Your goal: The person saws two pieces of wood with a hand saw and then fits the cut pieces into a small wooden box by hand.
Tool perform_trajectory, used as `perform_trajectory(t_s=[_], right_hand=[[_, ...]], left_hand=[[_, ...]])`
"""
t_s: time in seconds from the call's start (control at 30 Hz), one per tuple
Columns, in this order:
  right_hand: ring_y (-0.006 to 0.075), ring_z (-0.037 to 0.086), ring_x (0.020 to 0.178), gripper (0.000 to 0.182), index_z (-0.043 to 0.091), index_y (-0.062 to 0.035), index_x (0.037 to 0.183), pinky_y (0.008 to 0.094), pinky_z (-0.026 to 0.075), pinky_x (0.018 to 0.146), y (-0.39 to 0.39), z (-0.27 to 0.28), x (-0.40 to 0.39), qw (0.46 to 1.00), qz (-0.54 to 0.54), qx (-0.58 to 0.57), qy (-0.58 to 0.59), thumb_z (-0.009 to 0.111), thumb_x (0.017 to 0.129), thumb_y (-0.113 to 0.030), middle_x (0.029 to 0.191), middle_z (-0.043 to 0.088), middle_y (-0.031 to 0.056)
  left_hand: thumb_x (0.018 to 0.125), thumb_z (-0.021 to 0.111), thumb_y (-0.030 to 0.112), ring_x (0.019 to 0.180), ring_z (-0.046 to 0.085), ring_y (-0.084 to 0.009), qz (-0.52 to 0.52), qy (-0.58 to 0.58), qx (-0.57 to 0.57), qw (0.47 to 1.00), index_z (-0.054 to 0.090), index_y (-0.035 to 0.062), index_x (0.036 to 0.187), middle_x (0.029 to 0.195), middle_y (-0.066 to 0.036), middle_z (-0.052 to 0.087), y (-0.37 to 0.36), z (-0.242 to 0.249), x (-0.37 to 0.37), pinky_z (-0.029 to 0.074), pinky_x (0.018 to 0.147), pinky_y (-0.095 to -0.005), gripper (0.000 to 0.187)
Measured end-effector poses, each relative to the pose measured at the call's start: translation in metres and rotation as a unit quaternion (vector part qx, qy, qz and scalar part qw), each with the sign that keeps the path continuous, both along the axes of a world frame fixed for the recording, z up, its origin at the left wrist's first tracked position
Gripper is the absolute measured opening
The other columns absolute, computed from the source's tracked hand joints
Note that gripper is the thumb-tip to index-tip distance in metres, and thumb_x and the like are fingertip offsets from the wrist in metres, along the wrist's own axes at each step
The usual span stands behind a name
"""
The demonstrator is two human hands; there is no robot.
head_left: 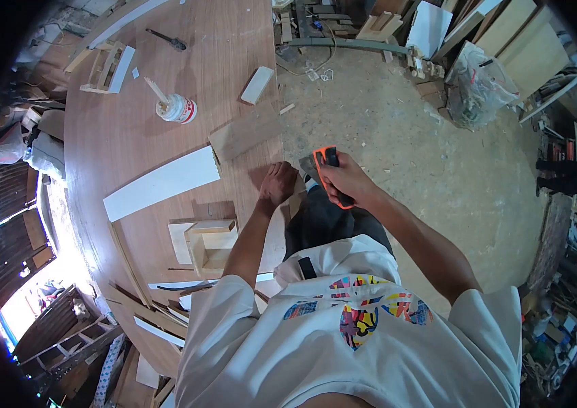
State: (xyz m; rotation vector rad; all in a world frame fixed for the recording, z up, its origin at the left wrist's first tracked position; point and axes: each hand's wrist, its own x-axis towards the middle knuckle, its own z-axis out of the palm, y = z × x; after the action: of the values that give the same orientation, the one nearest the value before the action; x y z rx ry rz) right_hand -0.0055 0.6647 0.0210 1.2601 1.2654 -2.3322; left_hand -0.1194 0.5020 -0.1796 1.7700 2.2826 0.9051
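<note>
My right hand is wrapped around the orange and black handle of a handsaw. Only a short grey part of its blade shows, slanting left toward my other hand. At the table's right edge is my left hand, back up, its fingers bent and close together; what they press on is hidden beneath them. A flat brown piece lies just beyond that hand. To its left, a long white board rests on the wooden table.
Beyond the board stand a white tub with a stick in it and a small white block. A wooden box-like piece sits by my left forearm. Boards and a plastic bag line the far right.
</note>
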Motion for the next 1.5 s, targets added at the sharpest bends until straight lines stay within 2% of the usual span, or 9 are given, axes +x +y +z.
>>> perform_trajectory(t_s=[0.23, 0.33, 0.57, 0.77, 0.83, 1.03, 1.17, 1.23, 1.5], right_hand=[[0.0130, 0.044, 0.043, 0.007, 0.045, -0.0065, 0.076, 0.0313, 0.038, 0.037, -0.004, 0.014, -0.026, 0.998, -0.029, -0.044, -0.026, 0.050, 0.081, -0.003, 0.058, 0.044, 0.0028], [0.0129, 0.043, 0.044, 0.014, 0.044, -0.0063, 0.069, 0.0306, 0.037, 0.038, -0.009, 0.020, -0.030, 0.996, -0.053, -0.050, -0.047, 0.050, 0.081, -0.004, 0.056, 0.043, 0.0033], [0.0124, 0.043, 0.045, 0.013, 0.044, -0.0057, 0.070, 0.0306, 0.037, 0.039, -0.016, 0.033, -0.022, 0.993, -0.090, -0.072, -0.014, 0.050, 0.081, -0.002, 0.059, 0.043, 0.0030], [0.0111, 0.043, 0.047, 0.010, 0.045, -0.0050, 0.072, 0.0299, 0.037, 0.040, -0.027, 0.051, -0.024, 0.986, -0.146, -0.078, -0.007, 0.050, 0.081, -0.001, 0.062, 0.044, 0.0027], [0.0107, 0.042, 0.048, 0.010, 0.045, -0.0047, 0.073, 0.0295, 0.037, 0.041, -0.031, 0.057, -0.024, 0.985, -0.149, -0.089, 0.001, 0.049, 0.081, -0.001, 0.063, 0.044, 0.0024], [0.0106, 0.042, 0.047, 0.011, 0.045, -0.0045, 0.072, 0.0295, 0.037, 0.041, -0.036, 0.048, -0.030, 0.985, -0.152, -0.078, -0.007, 0.049, 0.081, -0.001, 0.063, 0.043, 0.0024], [0.0107, 0.042, 0.047, 0.011, 0.045, -0.0047, 0.071, 0.0293, 0.037, 0.040, -0.036, 0.053, -0.025, 0.983, -0.165, -0.080, -0.006, 0.048, 0.080, 0.000, 0.062, 0.043, 0.0026], [0.0106, 0.042, 0.046, 0.011, 0.044, -0.0047, 0.071, 0.0289, 0.037, 0.040, -0.035, 0.051, -0.018, 0.979, -0.184, -0.090, 0.000, 0.049, 0.080, 0.000, 0.062, 0.043, 0.0024], [0.0100, 0.041, 0.046, 0.010, 0.042, -0.0068, 0.076, 0.0285, 0.036, 0.039, -0.039, 0.049, -0.012, 0.972, -0.219, -0.089, 0.010, 0.049, 0.080, 0.000, 0.063, 0.042, 0.0011]], left_hand=[[0.084, 0.057, 0.018, 0.088, 0.056, -0.0251, -0.049, 0.002, -0.080, 0.996, 0.060, 0.0066, 0.082, 0.084, -0.009, 0.054, 0.003, 0.006, -0.003, 0.044, 0.080, -0.0384, 0.012], [0.084, 0.056, 0.019, 0.088, 0.057, -0.0252, -0.046, 0.036, -0.058, 0.997, 0.063, 0.0078, 0.083, 0.085, -0.009, 0.056, 0.003, 0.011, -0.003, 0.043, 0.081, -0.0392, 0.013], [0.083, 0.056, 0.020, 0.088, 0.057, -0.0253, -0.069, 0.021, -0.046, 0.996, 0.063, 0.0081, 0.079, 0.091, -0.009, 0.060, 0.004, 0.013, -0.006, 0.043, 0.080, -0.0378, 0.015], [0.080, 0.057, 0.020, 0.084, 0.056, -0.0236, -0.090, 0.036, -0.031, 0.995, 0.064, 0.0093, 0.076, 0.075, -0.005, 0.061, 0.004, 0.002, -0.006, 0.042, 0.078, -0.0372, 0.014], [0.077, 0.058, 0.020, 0.082, 0.057, -0.0231, -0.107, -0.107, 0.001, 0.988, 0.063, 0.0098, 0.071, 0.070, -0.005, 0.061, 0.002, -0.008, -0.009, 0.042, 0.076, -0.0371, 0.013], [0.076, 0.059, 0.021, 0.078, 0.057, -0.0236, -0.098, -0.139, -0.062, 0.984, 0.062, 0.0106, 0.068, 0.069, -0.004, 0.062, 0.002, 0.005, -0.010, 0.042, 0.075, -0.0374, 0.014], [0.077, 0.057, 0.020, 0.078, 0.056, -0.0228, -0.099, -0.153, -0.037, 0.983, 0.062, 0.0109, 0.070, 0.069, -0.004, 0.062, 0.002, -0.007, -0.007, 0.042, 0.074, -0.0364, 0.012], [0.079, 0.056, 0.018, 0.078, 0.056, -0.0216, -0.104, -0.096, -0.019, 0.990, 0.062, 0.0111, 0.074, 0.070, -0.004, 0.062, 0.001, -0.023, -0.008, 0.041, 0.074, -0.0362, 0.010], [0.084, 0.054, 0.019, 0.082, 0.056, -0.0208, -0.120, 0.017, -0.039, 0.992, 0.062, 0.0110, 0.077, 0.072, -0.005, 0.063, 0.003, 0.011, -0.007, 0.040, 0.075, -0.0371, 0.014]])
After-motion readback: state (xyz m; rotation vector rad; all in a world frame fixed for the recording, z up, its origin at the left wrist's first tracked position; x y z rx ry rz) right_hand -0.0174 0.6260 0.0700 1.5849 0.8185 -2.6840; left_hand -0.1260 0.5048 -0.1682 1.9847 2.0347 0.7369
